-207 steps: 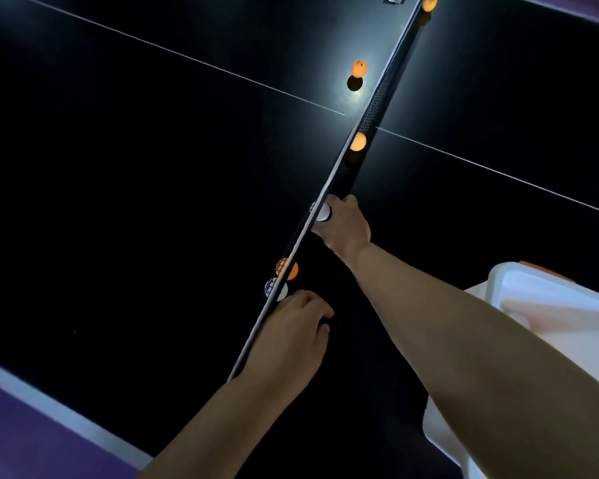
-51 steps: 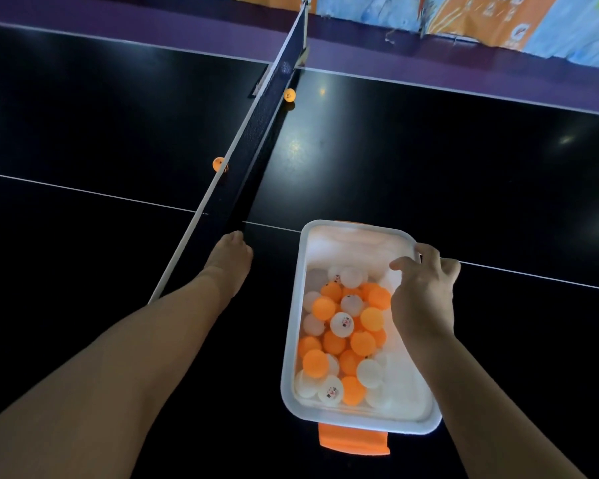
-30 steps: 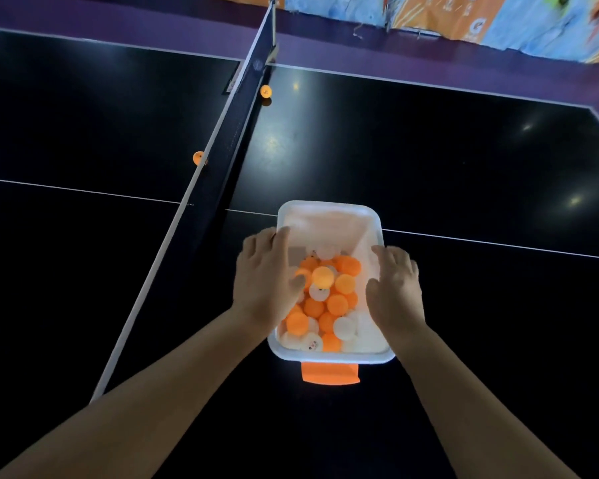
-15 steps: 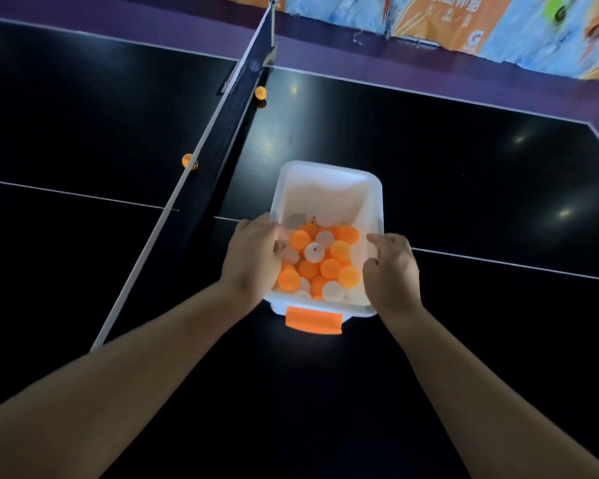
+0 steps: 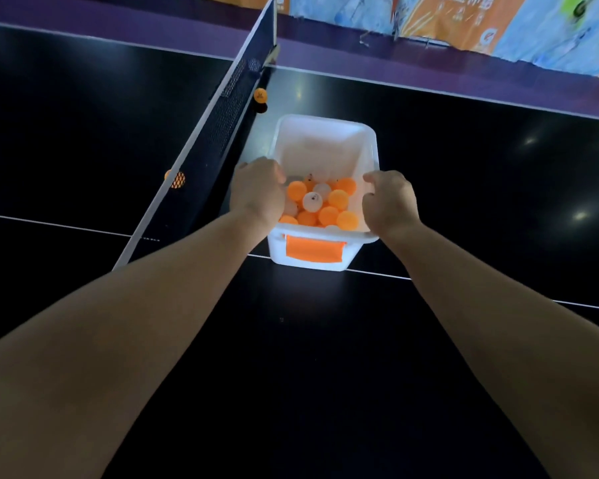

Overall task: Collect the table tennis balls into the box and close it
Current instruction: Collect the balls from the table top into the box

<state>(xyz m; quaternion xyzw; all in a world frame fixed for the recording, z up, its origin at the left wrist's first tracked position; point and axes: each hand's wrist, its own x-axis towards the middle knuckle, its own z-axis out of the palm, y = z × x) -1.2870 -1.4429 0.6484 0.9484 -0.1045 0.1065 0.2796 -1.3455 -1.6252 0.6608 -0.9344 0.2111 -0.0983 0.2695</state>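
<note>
**Spotter:** Where is it, and have you got hold of it?

**Operator:** The white rectangular plastic box [image 5: 322, 140] is between my hands, over the black table top [image 5: 325, 357], just right of the dark mesh net [image 5: 222, 108]; I cannot tell whether its base touches the table. The orange and white table tennis balls [image 5: 320, 205] inside are heaped at the near end, above the orange plastic latch [image 5: 313, 251]. My left hand [image 5: 256, 193] has its fingers curled over the left long rim; my right hand [image 5: 389, 202] grips the right rim the same way.

**Spotter:** What is left out?

**Operator:** A loose orange ball [image 5: 260, 95] lies on the box's side of the net, just past the box's far end; a second orange ball [image 5: 174, 178] shows through the mesh on the other side. I see no lid.

**Spotter:** So how do you want to handle it?

**Operator:** I judge that I am bringing the box toward those strays. I would keep both rims level, since a heap against the near wall could roll over the edge if that end dips. I would set it down short of the near ball, beside the net without pressing the mesh. Then I would free the left hand alone, as it is nearer both balls; the one behind the net means reaching over the top tape.
</note>
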